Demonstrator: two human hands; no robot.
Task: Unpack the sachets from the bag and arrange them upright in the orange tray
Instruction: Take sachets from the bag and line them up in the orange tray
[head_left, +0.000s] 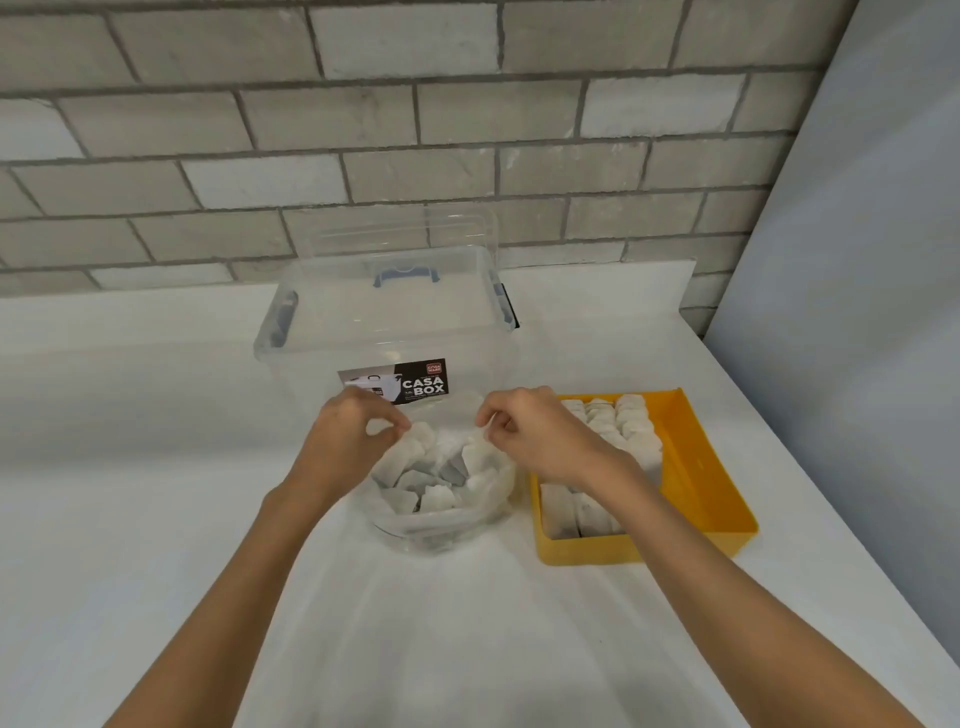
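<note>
Left hand (345, 434), right hand (527, 431) each pinch bag (441, 530) rim; sachets (410, 483) inside; orange tray (696, 467) just beside.

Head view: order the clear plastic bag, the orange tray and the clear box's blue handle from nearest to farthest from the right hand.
1. Clear plastic bag: the right hand pinches its rim.
2. Orange plastic tray: just right of that hand.
3. Blue handle on the clear storage box: behind, by the brick wall.
</note>
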